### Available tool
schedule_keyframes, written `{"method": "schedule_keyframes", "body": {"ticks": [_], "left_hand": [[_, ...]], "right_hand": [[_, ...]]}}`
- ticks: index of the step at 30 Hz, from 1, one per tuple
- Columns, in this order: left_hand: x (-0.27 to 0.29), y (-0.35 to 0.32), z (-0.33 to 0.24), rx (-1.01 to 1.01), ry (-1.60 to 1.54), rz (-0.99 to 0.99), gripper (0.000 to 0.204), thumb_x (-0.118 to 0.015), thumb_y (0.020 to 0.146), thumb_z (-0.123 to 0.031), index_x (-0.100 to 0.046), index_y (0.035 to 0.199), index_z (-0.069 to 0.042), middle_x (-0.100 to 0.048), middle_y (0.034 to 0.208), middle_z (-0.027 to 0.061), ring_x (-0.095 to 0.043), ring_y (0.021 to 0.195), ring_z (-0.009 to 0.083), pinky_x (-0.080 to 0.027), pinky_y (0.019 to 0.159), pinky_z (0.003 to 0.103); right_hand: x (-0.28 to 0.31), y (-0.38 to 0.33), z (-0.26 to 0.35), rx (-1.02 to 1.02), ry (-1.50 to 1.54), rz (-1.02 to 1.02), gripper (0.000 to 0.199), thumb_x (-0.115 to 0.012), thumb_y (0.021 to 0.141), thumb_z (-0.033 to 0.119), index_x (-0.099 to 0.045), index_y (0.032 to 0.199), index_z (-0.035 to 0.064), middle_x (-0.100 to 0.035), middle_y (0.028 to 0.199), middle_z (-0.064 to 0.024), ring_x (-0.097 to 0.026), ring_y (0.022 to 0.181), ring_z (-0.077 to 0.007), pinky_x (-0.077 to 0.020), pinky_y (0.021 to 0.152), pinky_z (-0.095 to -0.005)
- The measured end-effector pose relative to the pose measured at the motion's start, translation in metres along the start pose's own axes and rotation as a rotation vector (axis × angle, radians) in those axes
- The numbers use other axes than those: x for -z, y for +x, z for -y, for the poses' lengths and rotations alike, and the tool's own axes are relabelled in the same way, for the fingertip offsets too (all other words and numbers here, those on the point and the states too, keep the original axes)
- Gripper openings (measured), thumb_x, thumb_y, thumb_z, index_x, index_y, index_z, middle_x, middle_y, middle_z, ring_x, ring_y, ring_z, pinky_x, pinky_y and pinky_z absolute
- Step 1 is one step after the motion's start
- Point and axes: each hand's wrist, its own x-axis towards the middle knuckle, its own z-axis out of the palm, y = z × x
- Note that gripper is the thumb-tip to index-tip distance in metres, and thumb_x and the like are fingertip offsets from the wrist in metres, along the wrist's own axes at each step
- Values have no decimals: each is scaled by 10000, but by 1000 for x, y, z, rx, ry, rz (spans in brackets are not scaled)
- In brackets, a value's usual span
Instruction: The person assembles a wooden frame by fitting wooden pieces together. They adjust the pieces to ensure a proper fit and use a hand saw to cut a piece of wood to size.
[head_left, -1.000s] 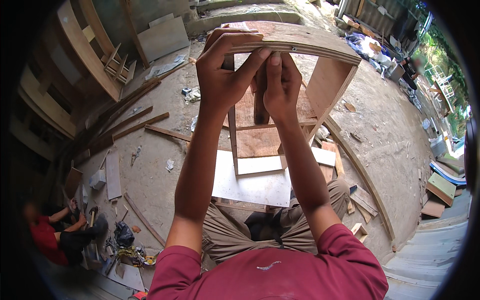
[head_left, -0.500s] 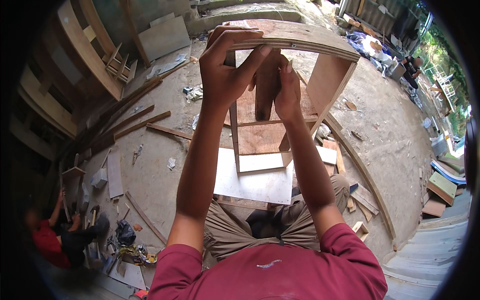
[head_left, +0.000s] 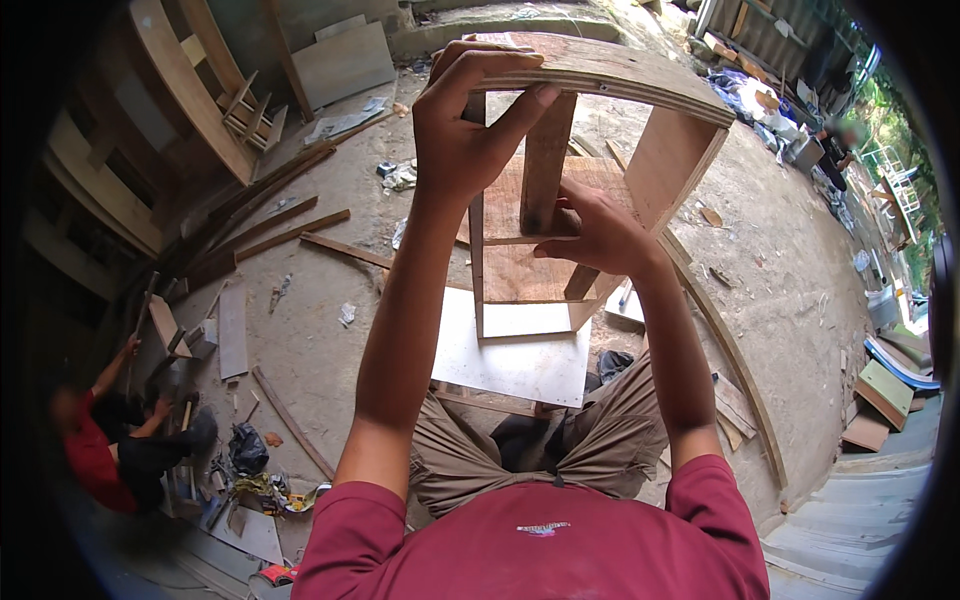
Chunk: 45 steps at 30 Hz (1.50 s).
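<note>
A plywood frame [head_left: 590, 160], an open box of brown boards, stands upright on a pale sheet [head_left: 520, 355] on the concrete floor [head_left: 330, 300], just ahead of the person's knees. Its curved top board runs across the upper middle of the view, with a slanted side panel at its right end. The left hand [head_left: 470, 125] is raised with the forearm nearly vertical, fingers curled over the near edge of the top board and thumb pressed beneath it, gripping the board. An upright slat [head_left: 545, 160] stands under the top board inside the frame; nothing else shows in the frame. The right hand [head_left: 595, 235] reaches in lower, its fingers closed around the slat's lower end. Loose planks [head_left: 290, 235] lie on the floor to the left, and another person [head_left: 110, 450] in red crouches at the far left.
</note>
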Motion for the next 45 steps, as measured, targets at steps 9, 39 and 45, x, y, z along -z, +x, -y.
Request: {"method": "schedule_keyframes", "body": {"ticks": [9, 39, 45], "left_hand": [[-2, 1, 0, -18, -8, -9, 265, -874, 779, -87, -752, 1013, -59, -713, 1019, 74, -680, 975, 183, -537, 859, 307], [1, 0, 2, -25, -15, -1, 286, -893, 763, -107, -753, 1005, -51, -711, 1008, 76, -681, 952, 190, -532, 851, 317], [3, 0, 0, -54, 59, 50, 376, -915, 736, -95, -735, 1064, -60, -713, 1095, 74, -684, 1062, 189, -549, 945, 330]], "right_hand": [[-14, -5, -5, -135, 118, -155, 467, -888, 746, 158, -672, 1143, 42, -750, 958, -122, -735, 876, -231, -574, 800, -373], [-8, -8, -4, -106, 116, -97, 306, -834, 834, 169, -682, 1075, 57, -752, 898, -83, -727, 807, -185, -563, 754, -345], [-16, -7, -11, -97, 178, -156, 313, -842, 835, 193, -692, 1077, 63, -758, 896, -85, -731, 793, -189, -564, 747, -353]]}}
